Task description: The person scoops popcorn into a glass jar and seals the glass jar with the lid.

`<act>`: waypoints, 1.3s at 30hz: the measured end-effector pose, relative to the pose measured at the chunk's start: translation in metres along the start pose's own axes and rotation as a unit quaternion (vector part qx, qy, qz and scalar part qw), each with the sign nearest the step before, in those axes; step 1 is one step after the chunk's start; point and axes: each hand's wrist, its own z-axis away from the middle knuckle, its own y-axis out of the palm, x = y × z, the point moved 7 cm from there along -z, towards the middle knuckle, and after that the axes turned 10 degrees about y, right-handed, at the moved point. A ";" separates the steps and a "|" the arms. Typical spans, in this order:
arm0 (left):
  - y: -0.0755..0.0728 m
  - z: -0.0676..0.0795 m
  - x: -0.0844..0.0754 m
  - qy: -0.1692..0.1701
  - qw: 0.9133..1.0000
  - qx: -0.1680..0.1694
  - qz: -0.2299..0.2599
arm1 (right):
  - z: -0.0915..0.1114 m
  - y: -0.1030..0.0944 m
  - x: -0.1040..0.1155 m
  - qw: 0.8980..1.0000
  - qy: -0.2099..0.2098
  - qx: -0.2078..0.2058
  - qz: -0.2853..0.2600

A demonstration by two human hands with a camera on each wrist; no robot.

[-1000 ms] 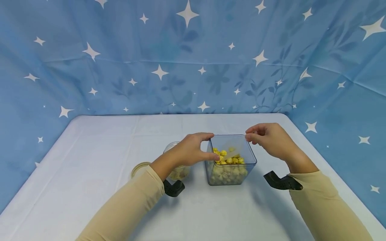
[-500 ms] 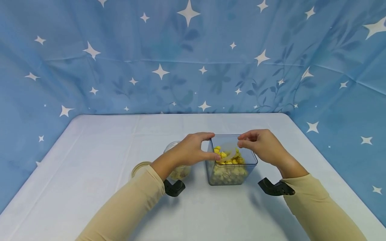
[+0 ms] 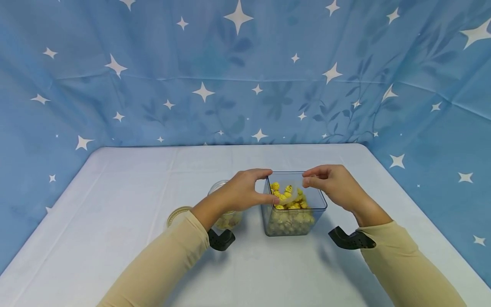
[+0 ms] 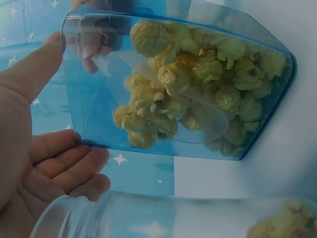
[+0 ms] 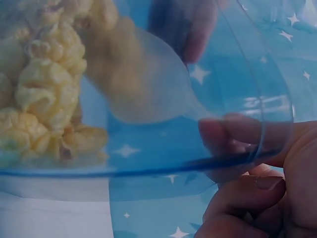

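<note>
A clear square plastic container (image 3: 316,197) stands on the table, partly filled with yellow popcorn (image 3: 276,186). My left hand (image 3: 243,189) grips its left side, thumb and fingers spread to the two corners of the rim. Above the right rim, my right hand (image 3: 336,185) pinches the handle of a translucent scoop (image 5: 148,94), whose rounded bowl reaches down among the popcorn. Through the wall in the left wrist view, the scoop (image 4: 213,121) lies against several popcorn pieces. Whether any sit in its bowl, I cannot tell.
Behind my left forearm stands a clear jar (image 3: 215,186) with some popcorn in it, partly hidden. A gold-rimmed round lid (image 3: 178,210) lies to its left. White cloth covers the table (image 3: 126,183), and a blue star-patterned curtain (image 3: 172,51) hangs behind.
My right hand has moved left and slightly down over the container with the scoop. The popcorn inside has shifted about. My left hand has kept its place.
</note>
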 end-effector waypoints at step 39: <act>0.001 0.000 0.001 0.003 1.000 0.006 -0.005 | 0.004 -0.022 -0.031 0.974 -0.031 0.005 -0.224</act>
